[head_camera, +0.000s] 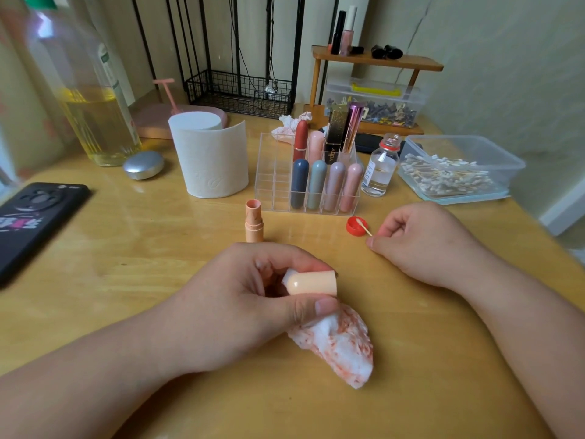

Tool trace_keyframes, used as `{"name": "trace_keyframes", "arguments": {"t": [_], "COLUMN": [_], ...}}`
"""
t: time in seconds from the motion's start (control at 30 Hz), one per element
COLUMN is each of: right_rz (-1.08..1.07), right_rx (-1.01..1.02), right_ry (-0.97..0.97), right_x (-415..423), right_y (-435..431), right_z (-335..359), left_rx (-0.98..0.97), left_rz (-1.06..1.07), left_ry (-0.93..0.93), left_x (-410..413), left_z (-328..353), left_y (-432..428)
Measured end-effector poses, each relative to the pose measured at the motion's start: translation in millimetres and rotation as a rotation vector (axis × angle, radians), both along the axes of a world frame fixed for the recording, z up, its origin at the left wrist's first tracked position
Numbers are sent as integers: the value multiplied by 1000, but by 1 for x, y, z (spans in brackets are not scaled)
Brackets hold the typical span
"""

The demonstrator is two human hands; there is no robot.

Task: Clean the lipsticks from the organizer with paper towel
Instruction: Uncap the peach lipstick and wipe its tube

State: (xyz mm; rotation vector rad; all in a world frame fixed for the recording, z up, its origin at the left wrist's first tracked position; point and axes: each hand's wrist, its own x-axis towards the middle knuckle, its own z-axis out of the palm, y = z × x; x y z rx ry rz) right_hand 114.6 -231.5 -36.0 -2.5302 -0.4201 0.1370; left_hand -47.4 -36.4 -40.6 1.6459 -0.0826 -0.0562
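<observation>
Just in front of organizer (272, 172): left hand (253, 299) fingers (304, 261) curled round peach cap (311, 282) plus stained paper towel (335, 346); right hand (421, 245) pinches cotton swab (364, 226) dipped in red lid (353, 231). Risks: uncapped lipstick (254, 221) standing by organizer gets knocked over; dirty towel re-smears cap.

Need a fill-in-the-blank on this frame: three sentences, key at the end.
The left hand holds a peach cap and a stained ____.
The right hand pinches a swab whose tip rests in a ____ lid.
The organizer front row holds ____ lipsticks.
Missing: paper towel; red; four.
</observation>
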Motion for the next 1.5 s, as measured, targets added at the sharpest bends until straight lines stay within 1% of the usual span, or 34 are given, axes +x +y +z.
{"name": "trace_keyframes", "arguments": {"t": [0.3,0.37,0.4,0.43,0.47,0.53,0.57,0.6,0.67,0.73,0.8,0.9,0.93,0.97,1.0,1.03,1.1,1.13,1.17,1.23,1.5], "right_rz": [10,10,22,60,125,305,404,506,612,584,519,419,391,364,340,334,404,441,454,432,541], "right_rx": [48,134,218,350,507,757,823,858,873,851,883,1030,1098,1142,1136,1078,889,811,758,723,698], "right_ry": [4,-67,-83,-27,131,638,848,974,1056,1055,1043,939,875,769,608,403,-15,-162,-264,-344,-407], "right_x": [-2,-7,-11,-17,-24,-38,-45,-51,-59,-60,-58,-57,-58,-59,-60,-62,-68,-71,-73,-79,-89], "right_y": [-1,-3,-4,-6,-6,-5,-4,-3,1,5,6,6,5,5,3,3,3,4,4,5,13], "right_z": [4,10,14,20,25,32,33,32,29,24,20,24,27,29,31,31,32,32,31,32,27], "left_rx": [-159,-201,-236,-267,-285,-297,-302,-310,-313,-319,-324,-289,-260,-230,-203,-181,-144,-129,-123,-129,-183], "left_rz": [-7,15,30,43,55,91,114,134,142,127,112,81,83,82,75,70,74,73,65,32,-86], "left_ry": [7,-6,-17,-34,-56,-91,-101,-108,-113,-109,-101,-80,-74,-77,-86,-93,-91,-88,-85,-84,-81], "left_x": [2,2,1,0,0,-1,-1,-2,-1,-1,-1,-1,0,1,2,2,3,3,3,3,3], "left_z": [0,2,3,5,8,12,14,15,16,15,13,10,8,7,6,5,3,2,2,1,-1], "left_y": [-1,-2,-2,-2,-3,-4,-5,-5,-6,-6,-5,-3,-2,-1,0,0,1,1,1,2,3]}}
